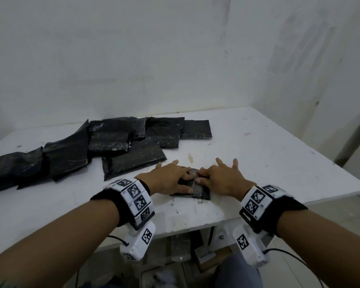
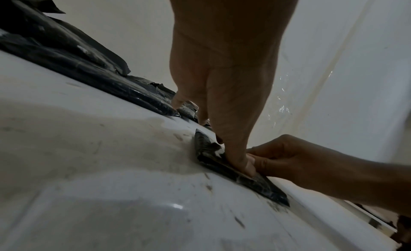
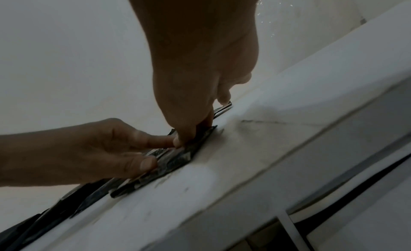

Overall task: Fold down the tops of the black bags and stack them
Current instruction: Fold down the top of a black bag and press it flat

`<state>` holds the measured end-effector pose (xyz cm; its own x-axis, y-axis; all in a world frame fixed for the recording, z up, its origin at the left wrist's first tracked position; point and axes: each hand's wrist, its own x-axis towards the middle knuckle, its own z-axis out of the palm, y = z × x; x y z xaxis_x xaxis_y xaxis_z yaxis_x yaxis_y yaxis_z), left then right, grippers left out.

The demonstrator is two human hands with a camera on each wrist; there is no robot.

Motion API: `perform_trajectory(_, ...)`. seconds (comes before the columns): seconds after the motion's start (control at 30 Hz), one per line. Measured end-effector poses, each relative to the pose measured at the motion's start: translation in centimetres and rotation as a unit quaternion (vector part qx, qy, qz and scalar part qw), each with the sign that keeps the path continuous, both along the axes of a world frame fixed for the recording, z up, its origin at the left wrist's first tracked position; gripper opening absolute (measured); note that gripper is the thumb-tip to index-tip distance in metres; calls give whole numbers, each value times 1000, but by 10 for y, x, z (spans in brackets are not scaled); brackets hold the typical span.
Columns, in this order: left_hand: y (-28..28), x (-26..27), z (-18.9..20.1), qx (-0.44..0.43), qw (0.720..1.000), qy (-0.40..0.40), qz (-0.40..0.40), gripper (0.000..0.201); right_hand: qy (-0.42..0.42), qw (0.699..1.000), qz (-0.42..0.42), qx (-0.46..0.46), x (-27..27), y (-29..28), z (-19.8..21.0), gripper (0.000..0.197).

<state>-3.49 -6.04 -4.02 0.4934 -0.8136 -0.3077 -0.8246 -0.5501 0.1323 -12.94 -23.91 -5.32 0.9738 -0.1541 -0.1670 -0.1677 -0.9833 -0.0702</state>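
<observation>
While my left hand (image 1: pixel 170 179) and right hand (image 1: pixel 220 177) press flat, fingers spread, on the small folded black plastic bag (image 1: pixel 197 191) near the white bench's (image 1: pixel 279 154) front edge, I judge I'm creasing its top. Next I'd start the stack here, then reach for the loose heap of black plastic bags (image 1: pixel 104 146) at far left.

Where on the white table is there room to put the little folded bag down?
The white table is bare right of the small folded black bag, out to its right edge, and behind both hands. The left side is crowded with loose black plastic bags.
</observation>
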Motion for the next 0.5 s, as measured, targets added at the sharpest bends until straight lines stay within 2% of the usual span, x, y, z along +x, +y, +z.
perform_trajectory(0.17,1,-5,8,41,999,-5,24,67,17,1000,-3,0,-1,0,-2,58)
perform_trajectory(0.37,-4,0,19,93,995,-5,40,85,36,999,14,4,0,-1,-1,66)
perform_trajectory(0.5,-8,2,25,117,993,-11,30,86,53,998,23,8,-2,-1,4,71)
